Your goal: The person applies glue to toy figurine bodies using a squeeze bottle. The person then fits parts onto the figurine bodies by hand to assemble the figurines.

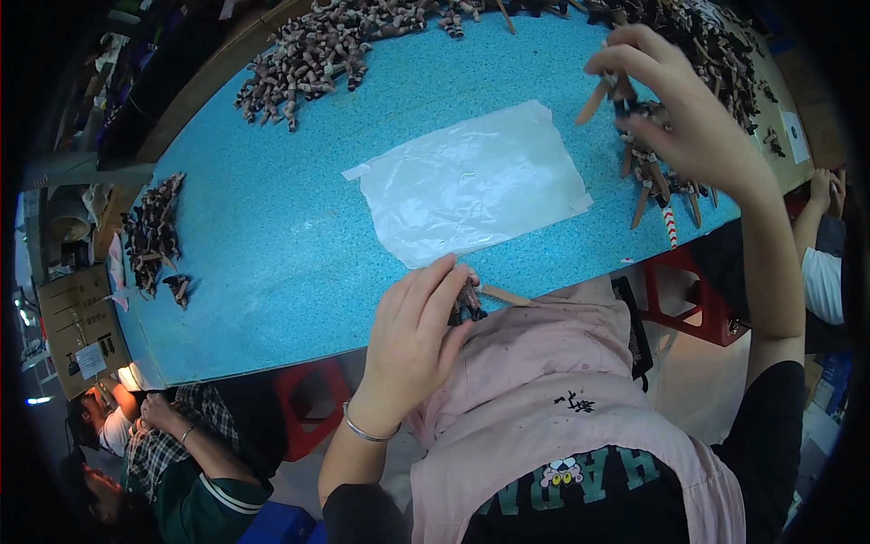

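My left hand point(412, 331) is at the table's near edge, its fingers closed round a small dark figurine point(468, 304). A flat wooden stick point(506, 295) juts to the right from that figurine. Raised over the right side of the table, my right hand point(680, 109) pinches another dark figurine point(622, 92) between thumb and fingers; a wooden stick point(591, 103) slants down from it. Below the right hand lies a cluster of similar figurines with sticks point(654, 177). A sheet of translucent white film point(476, 186) is taped to the tabletop between my hands.
The blue speckled table point(263, 236) carries a large figurine heap point(317, 54) at the far side, another point(711, 63) at far right and a smaller one point(154, 227) at left. Co-workers sit at both sides. Red stools point(308, 408) and a cardboard box point(77, 317) stand by the table.
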`<state>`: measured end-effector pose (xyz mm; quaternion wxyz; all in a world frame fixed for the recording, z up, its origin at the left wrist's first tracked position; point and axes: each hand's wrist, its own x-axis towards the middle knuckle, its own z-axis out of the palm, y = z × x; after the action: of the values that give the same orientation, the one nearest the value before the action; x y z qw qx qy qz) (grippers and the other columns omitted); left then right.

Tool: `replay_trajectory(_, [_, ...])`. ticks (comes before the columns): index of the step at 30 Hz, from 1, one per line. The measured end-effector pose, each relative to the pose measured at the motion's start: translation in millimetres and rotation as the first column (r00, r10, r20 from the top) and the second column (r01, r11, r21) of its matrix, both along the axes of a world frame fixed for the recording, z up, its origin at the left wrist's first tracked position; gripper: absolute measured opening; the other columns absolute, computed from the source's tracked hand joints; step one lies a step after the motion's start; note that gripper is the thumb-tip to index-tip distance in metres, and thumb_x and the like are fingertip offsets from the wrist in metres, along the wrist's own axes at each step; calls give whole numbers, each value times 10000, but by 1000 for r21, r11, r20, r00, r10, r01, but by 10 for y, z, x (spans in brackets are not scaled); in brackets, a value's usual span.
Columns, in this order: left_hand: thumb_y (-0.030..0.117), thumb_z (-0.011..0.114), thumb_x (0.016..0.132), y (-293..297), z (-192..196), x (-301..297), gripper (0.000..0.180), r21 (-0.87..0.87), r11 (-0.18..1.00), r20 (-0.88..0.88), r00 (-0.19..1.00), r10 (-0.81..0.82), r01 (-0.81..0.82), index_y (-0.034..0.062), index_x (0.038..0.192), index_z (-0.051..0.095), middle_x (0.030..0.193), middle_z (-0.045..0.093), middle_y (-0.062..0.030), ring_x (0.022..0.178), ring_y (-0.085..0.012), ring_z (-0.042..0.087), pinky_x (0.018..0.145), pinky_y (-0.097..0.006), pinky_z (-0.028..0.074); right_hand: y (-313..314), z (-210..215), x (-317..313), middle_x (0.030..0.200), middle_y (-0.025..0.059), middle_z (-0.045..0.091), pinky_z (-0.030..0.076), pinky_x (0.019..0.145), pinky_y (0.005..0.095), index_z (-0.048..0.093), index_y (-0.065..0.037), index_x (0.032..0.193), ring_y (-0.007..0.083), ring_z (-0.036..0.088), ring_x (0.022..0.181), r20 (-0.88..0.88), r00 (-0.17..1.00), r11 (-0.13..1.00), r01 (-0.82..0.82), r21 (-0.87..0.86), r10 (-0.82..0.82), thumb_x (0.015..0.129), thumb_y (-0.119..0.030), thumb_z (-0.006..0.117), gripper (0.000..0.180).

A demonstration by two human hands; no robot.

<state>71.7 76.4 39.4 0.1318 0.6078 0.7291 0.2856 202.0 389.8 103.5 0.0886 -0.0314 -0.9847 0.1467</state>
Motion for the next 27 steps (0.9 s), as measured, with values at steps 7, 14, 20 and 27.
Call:
replay_trajectory(7, [48, 755, 652, 41, -79, -13, 644, 93, 994, 63, 997, 55, -61, 3, 1247, 511, 1179, 562, -158, 1037, -334, 552, 877, -404, 442, -984, -412, 99, 1069, 81, 512, 434, 872, 321, 520, -33, 1165, 184, 543, 924, -121, 990, 520, -141, -842, 72, 734, -12, 639, 448])
replay_trajectory(14, [65, 763, 650, 67, -59, -28, 638, 82, 994, 21, 997, 69, -71, 1, 1235, 516, 1149, 567, -154, 1017, -331, 554, 867, -408, 437, -1190, -578, 90, 1140, 133, 501, 362, 958, 378, 512, -89, 1239, 272, 493, 1070, -104, 990, 562, -142, -815, 99, 740, -34, 655, 522])
replay_trajectory(20, [81, 774, 645, 61, -74, 6, 651, 90, 991, 24, 995, 102, -104, 2, 1238, 517, 1146, 567, -152, 1019, -328, 554, 866, -413, 435, -1246, -662, 129, 1176, 106, 549, 230, 1048, 520, 533, -119, 1162, 322, 463, 1199, -58, 998, 776, -60, -628, 31, 724, -91, 703, 471])
replay_trajectory(27, [98, 786, 651, 71, -54, 17, 647, 74, 994, -28, 996, 88, -86, 2, 1234, 522, 1137, 570, -153, 1018, -333, 553, 863, -412, 436, -1234, -709, 221, 1217, 81, 527, 234, 1034, 552, 543, -125, 1137, 294, 446, 1232, -79, 997, 929, -8, -369, -23, 689, -135, 744, 491])
